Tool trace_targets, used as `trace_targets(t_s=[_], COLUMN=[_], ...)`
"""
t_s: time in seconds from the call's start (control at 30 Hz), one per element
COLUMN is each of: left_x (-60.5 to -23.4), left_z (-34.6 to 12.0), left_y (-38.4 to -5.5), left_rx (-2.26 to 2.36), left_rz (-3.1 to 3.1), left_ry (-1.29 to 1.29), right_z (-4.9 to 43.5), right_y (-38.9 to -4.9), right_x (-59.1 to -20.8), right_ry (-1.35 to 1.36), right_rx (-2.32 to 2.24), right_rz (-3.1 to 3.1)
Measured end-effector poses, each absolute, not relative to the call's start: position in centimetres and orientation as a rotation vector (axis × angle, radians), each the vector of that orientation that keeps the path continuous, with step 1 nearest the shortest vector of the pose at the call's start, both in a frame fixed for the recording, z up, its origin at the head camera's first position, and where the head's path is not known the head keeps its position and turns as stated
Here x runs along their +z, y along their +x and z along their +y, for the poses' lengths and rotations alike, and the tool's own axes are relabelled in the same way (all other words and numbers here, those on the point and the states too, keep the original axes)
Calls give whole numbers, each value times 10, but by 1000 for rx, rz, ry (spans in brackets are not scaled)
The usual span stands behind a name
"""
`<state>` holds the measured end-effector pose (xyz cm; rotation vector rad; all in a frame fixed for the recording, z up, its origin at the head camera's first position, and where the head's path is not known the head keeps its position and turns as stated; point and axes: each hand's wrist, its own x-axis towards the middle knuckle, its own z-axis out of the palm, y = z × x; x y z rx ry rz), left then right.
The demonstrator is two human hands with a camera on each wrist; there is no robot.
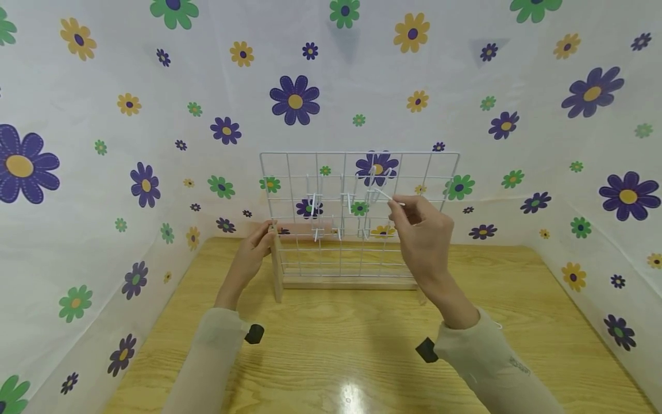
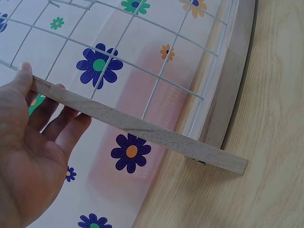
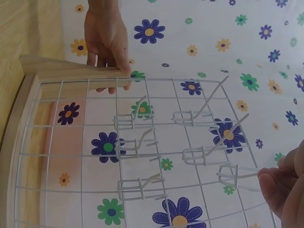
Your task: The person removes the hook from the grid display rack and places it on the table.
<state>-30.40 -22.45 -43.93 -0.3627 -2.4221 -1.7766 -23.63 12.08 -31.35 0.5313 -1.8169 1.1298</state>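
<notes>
A white wire grid (image 1: 359, 153) stands upright in a wooden base (image 1: 351, 283). My left hand (image 1: 251, 250) grips the upper part of its left wooden post (image 2: 128, 121), thumb on one side and fingers on the other. At the upper right of the grid, my right hand (image 1: 426, 236) pinches the end of a white wire hook (image 1: 385, 196) between thumb and fingers. In the right wrist view, the back of this held hook (image 3: 229, 176) lies at the grid wires; whether it is latched I cannot tell. Several similar hooks (image 3: 192, 117) hang on the grid.
Behind the grid's lower left lies a pinkish, see-through shape (image 1: 305, 229). A small white loop (image 1: 497, 325) shows on the wooden table (image 1: 320, 345) beside my right sleeve. Flower-patterned sheeting (image 1: 362, 75) encloses the back and sides.
</notes>
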Motion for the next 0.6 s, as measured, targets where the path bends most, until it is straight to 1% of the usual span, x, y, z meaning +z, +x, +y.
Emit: trace_targets(t_s=[0.23, 0.6], left_x=[-440, -441], left_z=[-225, -225], left_y=[-304, -303], left_rx=[-1774, -1772], left_rz=[-2416, -2404], left_ry=[-377, -386], right_z=[130, 156], right_y=[-225, -211], right_x=[-313, -321], right_ry=[496, 461], right_rx=[1159, 1224], right_rz=[-1822, -1819])
